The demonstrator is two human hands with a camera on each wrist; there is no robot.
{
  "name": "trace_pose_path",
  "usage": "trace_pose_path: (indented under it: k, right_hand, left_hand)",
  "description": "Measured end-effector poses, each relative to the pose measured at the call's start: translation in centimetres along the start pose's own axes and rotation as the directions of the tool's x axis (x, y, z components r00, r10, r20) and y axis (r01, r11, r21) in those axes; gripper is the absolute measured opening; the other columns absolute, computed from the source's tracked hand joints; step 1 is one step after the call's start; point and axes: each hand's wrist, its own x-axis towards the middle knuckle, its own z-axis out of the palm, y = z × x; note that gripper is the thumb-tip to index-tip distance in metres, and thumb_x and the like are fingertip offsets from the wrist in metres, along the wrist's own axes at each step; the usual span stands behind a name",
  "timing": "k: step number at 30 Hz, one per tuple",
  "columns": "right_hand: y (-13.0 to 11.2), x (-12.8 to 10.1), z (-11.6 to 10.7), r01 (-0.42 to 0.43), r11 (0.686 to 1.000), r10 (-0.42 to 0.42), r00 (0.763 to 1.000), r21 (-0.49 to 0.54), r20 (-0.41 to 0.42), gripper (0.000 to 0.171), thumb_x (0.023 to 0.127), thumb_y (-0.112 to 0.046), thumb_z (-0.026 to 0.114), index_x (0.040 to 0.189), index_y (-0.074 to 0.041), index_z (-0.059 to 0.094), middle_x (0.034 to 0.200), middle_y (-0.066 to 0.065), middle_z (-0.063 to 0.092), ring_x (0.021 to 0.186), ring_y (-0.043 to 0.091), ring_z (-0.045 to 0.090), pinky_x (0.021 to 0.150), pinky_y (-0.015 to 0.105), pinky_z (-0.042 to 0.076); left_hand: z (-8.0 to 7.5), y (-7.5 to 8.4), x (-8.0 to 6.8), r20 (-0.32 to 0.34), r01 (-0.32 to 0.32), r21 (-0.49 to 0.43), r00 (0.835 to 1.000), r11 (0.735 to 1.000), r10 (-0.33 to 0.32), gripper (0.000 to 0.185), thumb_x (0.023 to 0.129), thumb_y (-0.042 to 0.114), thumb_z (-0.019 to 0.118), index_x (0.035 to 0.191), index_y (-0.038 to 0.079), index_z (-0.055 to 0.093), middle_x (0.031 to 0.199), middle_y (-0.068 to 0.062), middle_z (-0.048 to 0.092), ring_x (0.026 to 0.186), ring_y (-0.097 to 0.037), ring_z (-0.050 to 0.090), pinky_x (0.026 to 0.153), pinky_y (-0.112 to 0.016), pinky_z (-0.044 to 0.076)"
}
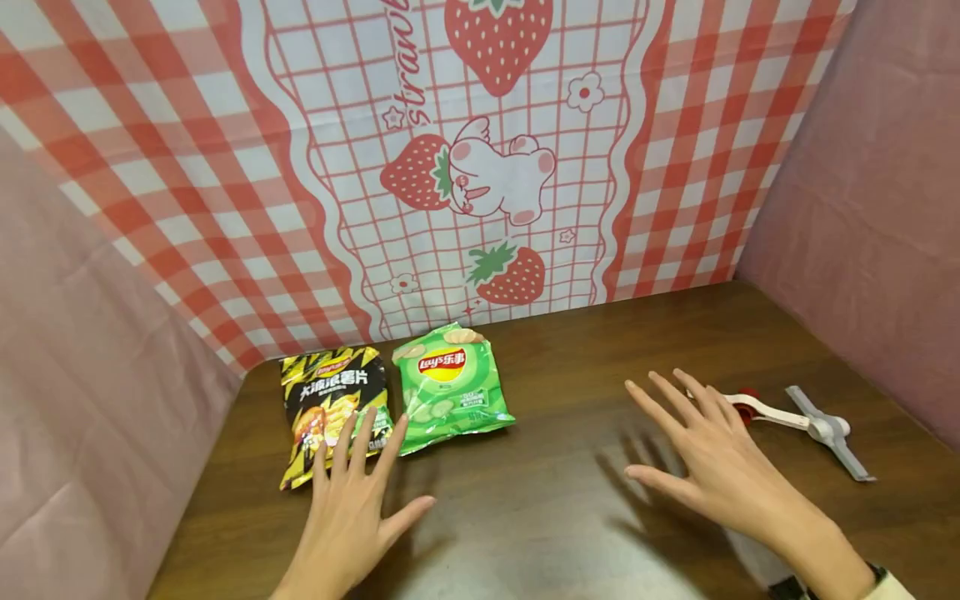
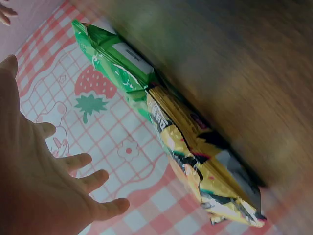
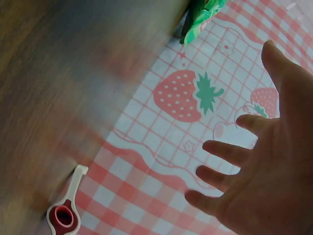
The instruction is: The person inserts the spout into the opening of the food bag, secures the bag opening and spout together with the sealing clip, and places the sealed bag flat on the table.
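My left hand (image 1: 347, 518) hovers with spread fingers over the near side of a black-and-yellow chip bag (image 1: 336, 417), overlapping its lower edge in the head view. Just right of that bag lies a green Lay's chip bag (image 1: 452, 388). Both bags appear edge-on in the left wrist view, beyond my extended fingers (image 2: 82, 161). Farther right, my right hand (image 1: 716, 471) is held above the table, its fingers apart and nothing in them. Beside its fingertips is a white tool with a red ring (image 1: 772, 410) and a grey crossbar, partly hidden behind the hand.
A brown wooden table (image 1: 555, 467) carries everything. Behind it hangs a red-and-white checked cloth (image 1: 675, 167) with strawberry prints. Pink cloth walls (image 1: 862, 208) close off the left and right sides.
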Motion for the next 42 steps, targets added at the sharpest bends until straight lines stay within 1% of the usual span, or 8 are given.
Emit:
trace_pose_path:
  k: [5,9,13,16,22,31,36,42]
  right_hand:
    - [-0.3,0.6,0.3,0.031,0.998,-0.032,0.999,0.055,0.011,0.087,0.086,-0.054,0.072,0.157,-0.028,0.029,0.142,0.007,0.052,0.130,0.030,0.047,0.103,0.059,0.036]
    - [-0.7,1.1,0.6,0.039,0.996,-0.042,0.999,0.086,0.030,0.076,0.092,-0.048,0.067,0.156,-0.025,0.033,0.129,0.006,0.060,0.118,0.024,0.056,0.092,0.053,0.046]
    - [-0.9,1.8,1.1,0.056,0.995,-0.061,0.996,0.086,0.062,0.068,0.096,-0.046,0.063,0.153,-0.019,0.039,0.123,0.010,0.064,0.111,0.027,0.061,0.086,0.051,0.050]
    - [-1.2,2.7,1.7,0.073,0.994,-0.079,0.993,0.076,0.083,0.066,0.097,-0.048,0.060,0.151,-0.015,0.042,0.119,0.012,0.066,0.104,0.026,0.064,0.083,0.048,0.053]
    - [-2.1,4.6,3.0,0.078,0.989,-0.095,0.986,0.126,0.139,0.065,0.099,-0.051,0.055,0.148,-0.010,0.045,0.116,0.014,0.067,0.101,0.027,0.066,0.082,0.046,0.054]
    - [-3.1,8.0,4.7,0.054,0.959,-0.114,0.973,0.278,0.202,0.064,0.100,-0.053,0.050,0.147,-0.009,0.045,0.124,0.016,0.065,0.111,0.027,0.065,0.090,0.046,0.053]
    - [-3.6,10.1,5.8,0.027,0.931,-0.113,0.970,0.364,0.217,0.060,0.101,-0.049,0.052,0.144,-0.008,0.047,0.120,0.016,0.067,0.106,0.026,0.066,0.088,0.045,0.054]
    - [-4.4,12.7,7.2,-0.028,0.926,-0.080,0.960,0.377,0.267,0.059,0.101,-0.045,0.055,0.144,-0.006,0.046,0.123,0.016,0.066,0.109,0.025,0.065,0.090,0.045,0.053]
  left_hand:
    - [0.0,-0.1,0.4,0.070,0.013,-0.062,0.998,0.998,-0.009,0.090,0.087,0.065,0.062,0.159,0.032,0.020,0.158,-0.018,0.028,0.143,-0.043,0.027,0.102,-0.071,0.028]
    - [0.2,-0.3,1.0,0.075,0.019,-0.136,0.997,0.991,-0.008,0.083,0.090,0.059,0.063,0.158,0.029,0.027,0.156,-0.021,0.030,0.141,-0.043,0.031,0.104,-0.068,0.031]
    - [0.5,-0.4,2.0,0.090,0.039,-0.212,0.996,0.976,-0.020,0.074,0.093,0.052,0.063,0.156,0.025,0.033,0.155,-0.022,0.032,0.140,-0.043,0.033,0.106,-0.065,0.033]
    - [0.7,-0.5,2.8,0.125,0.081,-0.271,0.991,0.959,-0.048,0.068,0.096,0.048,0.061,0.154,0.024,0.036,0.155,-0.021,0.032,0.140,-0.042,0.034,0.106,-0.064,0.034]
    - [1.0,-1.1,4.4,0.205,0.184,-0.407,0.973,0.895,-0.107,0.058,0.102,0.041,0.055,0.153,0.021,0.036,0.155,-0.017,0.031,0.139,-0.039,0.035,0.104,-0.064,0.036]
    - [1.9,-1.8,6.8,0.285,0.267,-0.563,0.951,0.782,-0.120,0.055,0.105,0.036,0.050,0.150,0.007,0.038,0.152,-0.022,0.033,0.138,-0.038,0.036,0.109,-0.061,0.032]
    - [2.2,-1.9,8.0,0.359,0.343,-0.595,0.923,0.727,-0.142,0.057,0.105,0.037,0.048,0.149,0.002,0.036,0.153,-0.023,0.032,0.141,-0.039,0.034,0.111,-0.059,0.030]
    - [2.9,-1.9,9.4,0.437,0.438,-0.603,0.881,0.667,-0.184,0.063,0.105,0.037,0.048,0.151,-0.001,0.029,0.154,-0.026,0.031,0.143,-0.040,0.029,0.114,-0.057,0.027]
